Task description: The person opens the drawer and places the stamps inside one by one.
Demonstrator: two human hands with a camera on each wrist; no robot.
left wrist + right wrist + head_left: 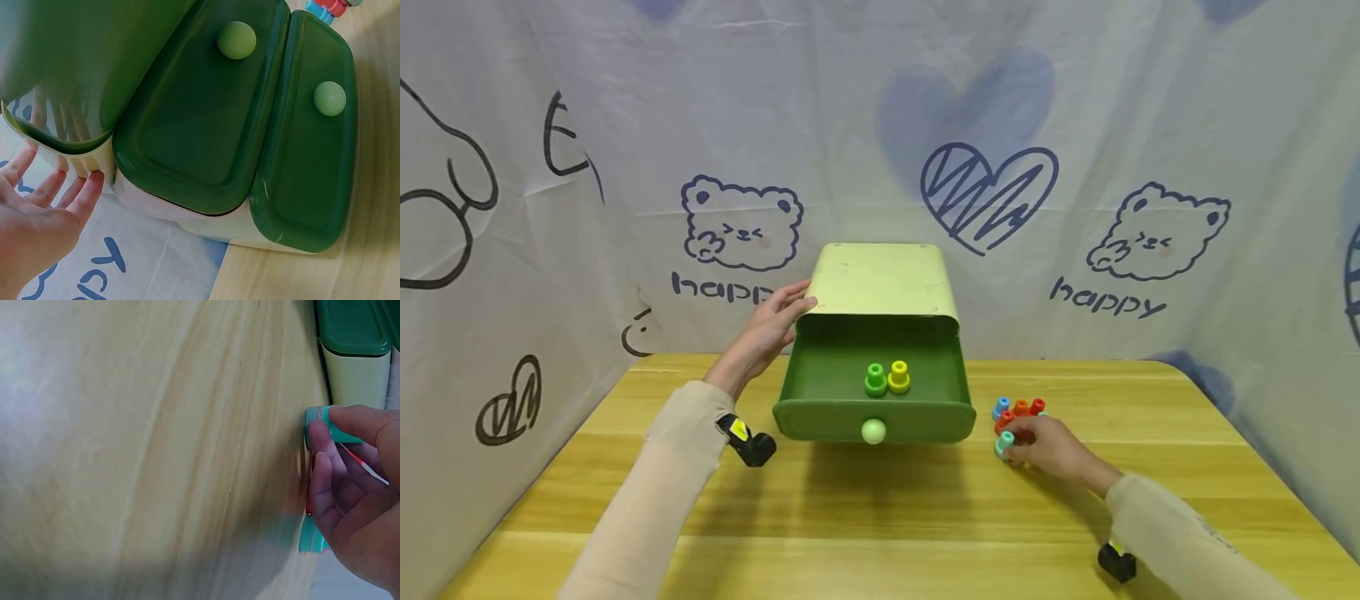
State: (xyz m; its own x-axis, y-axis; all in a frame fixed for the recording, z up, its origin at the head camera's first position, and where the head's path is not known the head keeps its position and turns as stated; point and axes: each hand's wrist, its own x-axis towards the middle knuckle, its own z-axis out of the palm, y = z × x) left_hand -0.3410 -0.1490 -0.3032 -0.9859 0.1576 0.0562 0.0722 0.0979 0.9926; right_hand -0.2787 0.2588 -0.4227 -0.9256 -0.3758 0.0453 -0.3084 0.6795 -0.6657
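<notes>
A small cabinet (pixel 880 279) with a pale yellow-green shell has its top drawer (pixel 827 422) pulled out. Inside that drawer stand a green peg (pixel 876 382) and a yellow peg (pixel 898 379), side by side. My left hand (pixel 766 333) rests against the cabinet's left side, its fingers extended along the shell in the left wrist view. To the right of the cabinet, my right hand (pixel 1051 448) pinches a teal peg (pixel 1004 443) between thumb and fingers, down at the tabletop. Part of the peg is hidden by the fingers.
Beside my right hand cluster several pegs, among them a blue one (pixel 1002 407), an orange one (pixel 1021 407) and a red one (pixel 1037 406). Two lower drawers (pixel 194 112) are closed. A printed cloth (pixel 865 125) hangs behind the wooden table (pixel 880 533).
</notes>
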